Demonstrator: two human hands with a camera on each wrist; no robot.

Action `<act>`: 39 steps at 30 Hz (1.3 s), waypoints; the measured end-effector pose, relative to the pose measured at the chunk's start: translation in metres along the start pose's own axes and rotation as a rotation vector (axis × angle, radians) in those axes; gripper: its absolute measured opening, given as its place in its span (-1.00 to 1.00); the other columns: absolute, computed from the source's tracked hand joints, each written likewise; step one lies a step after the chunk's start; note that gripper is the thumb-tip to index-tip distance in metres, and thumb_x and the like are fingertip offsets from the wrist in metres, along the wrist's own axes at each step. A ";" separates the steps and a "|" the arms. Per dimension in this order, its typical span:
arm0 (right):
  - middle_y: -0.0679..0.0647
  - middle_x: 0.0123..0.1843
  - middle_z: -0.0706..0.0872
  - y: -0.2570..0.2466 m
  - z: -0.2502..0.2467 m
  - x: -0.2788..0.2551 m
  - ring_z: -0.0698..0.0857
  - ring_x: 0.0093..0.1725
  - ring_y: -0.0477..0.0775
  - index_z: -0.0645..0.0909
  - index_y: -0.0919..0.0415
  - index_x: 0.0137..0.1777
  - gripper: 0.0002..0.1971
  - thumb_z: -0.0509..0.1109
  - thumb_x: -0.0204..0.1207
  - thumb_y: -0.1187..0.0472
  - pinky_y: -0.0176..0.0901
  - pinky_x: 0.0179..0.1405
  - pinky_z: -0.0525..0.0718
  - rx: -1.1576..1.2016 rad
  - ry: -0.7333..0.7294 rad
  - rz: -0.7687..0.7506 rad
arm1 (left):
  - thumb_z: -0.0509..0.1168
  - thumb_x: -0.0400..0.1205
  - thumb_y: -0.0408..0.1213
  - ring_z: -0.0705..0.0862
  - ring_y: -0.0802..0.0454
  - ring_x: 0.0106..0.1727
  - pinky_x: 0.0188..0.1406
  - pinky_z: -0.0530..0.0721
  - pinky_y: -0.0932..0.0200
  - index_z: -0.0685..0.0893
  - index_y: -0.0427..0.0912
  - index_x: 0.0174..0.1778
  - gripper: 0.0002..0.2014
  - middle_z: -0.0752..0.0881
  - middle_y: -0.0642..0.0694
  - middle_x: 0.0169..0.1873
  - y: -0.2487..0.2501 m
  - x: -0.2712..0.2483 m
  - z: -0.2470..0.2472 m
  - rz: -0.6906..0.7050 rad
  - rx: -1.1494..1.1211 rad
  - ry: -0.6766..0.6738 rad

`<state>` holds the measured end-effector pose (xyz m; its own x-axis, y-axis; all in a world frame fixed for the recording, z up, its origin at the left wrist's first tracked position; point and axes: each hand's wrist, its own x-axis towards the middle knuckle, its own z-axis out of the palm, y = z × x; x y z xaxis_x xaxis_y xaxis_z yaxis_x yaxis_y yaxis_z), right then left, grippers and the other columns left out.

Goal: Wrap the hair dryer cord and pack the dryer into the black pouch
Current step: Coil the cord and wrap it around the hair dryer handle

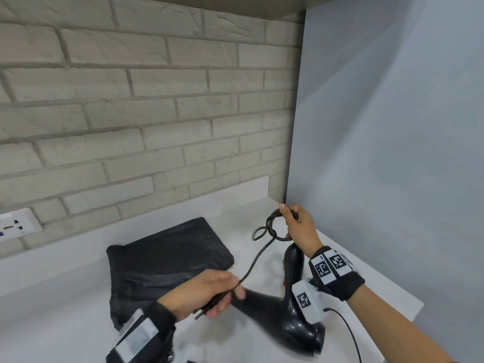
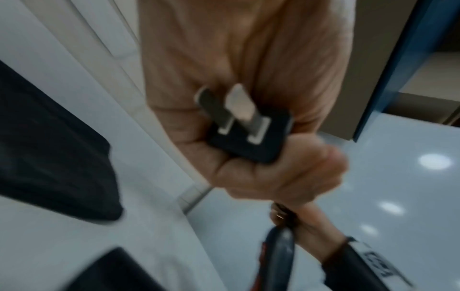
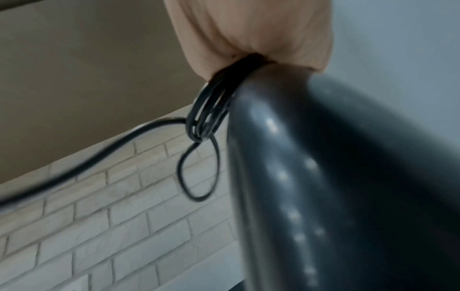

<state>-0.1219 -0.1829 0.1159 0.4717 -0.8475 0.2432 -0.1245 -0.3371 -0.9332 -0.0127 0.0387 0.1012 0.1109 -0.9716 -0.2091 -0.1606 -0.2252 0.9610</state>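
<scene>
A glossy black hair dryer (image 1: 293,305) lies on the white counter (image 1: 65,323), its handle (image 3: 323,177) pointing up. My right hand (image 1: 298,226) grips several coiled loops of the black cord (image 1: 271,226) above the handle's end; the coils (image 3: 211,110) hang from my fist. The free cord runs down to my left hand (image 1: 209,292), which is closed around the plug end. The plug (image 2: 248,135) shows two flat metal prongs in my left fist (image 2: 273,173). The flat black pouch (image 1: 162,263) lies on the counter left of the dryer.
A brick wall (image 1: 131,113) backs the counter, with a white power outlet (image 1: 15,226) at the left. A pale blue-grey panel (image 1: 392,127) closes the right side. The counter's right edge (image 1: 416,307) runs close beside my right forearm.
</scene>
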 end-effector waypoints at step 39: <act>-0.06 -0.50 0.35 -0.006 0.001 -0.012 0.38 -0.46 -0.03 0.35 0.17 -0.36 -0.64 0.29 0.58 -0.01 0.08 -0.31 0.60 -0.048 -0.084 -0.109 | 0.20 0.65 -0.37 0.56 0.09 -0.06 -0.05 0.46 0.36 0.68 -0.27 0.03 -0.83 0.72 -0.13 -0.04 0.051 0.077 0.011 0.408 0.603 0.715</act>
<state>-0.1258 -0.1700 0.1180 0.5563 -0.7678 0.3177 -0.1094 -0.4467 -0.8880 -0.0234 -0.0482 0.1319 0.4650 -0.7560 0.4608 -0.7627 -0.0778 0.6420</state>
